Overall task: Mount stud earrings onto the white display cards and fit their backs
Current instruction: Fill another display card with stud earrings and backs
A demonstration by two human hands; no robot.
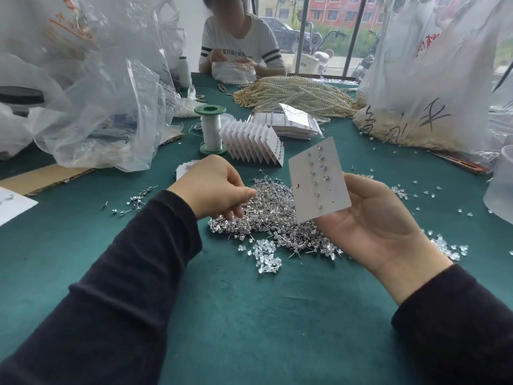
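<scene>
**Holding Card Over Stud Heap**

The right grip (380, 226) grasps the white display card (319, 179) at its lower right corner, above the stud earrings (272, 209) heaped on the worktop (249, 315). The left grip (213, 187) curls into the heap; whether it pinches anything cannot be told.

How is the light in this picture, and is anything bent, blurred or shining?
In the head view, soft daylight comes from the window, so shadows on the green table are faint; the wide lens of the head view bends the edges, where the plastic bags lean inward and carry a pale sheen; the white card and stud pile look sharp.
</scene>
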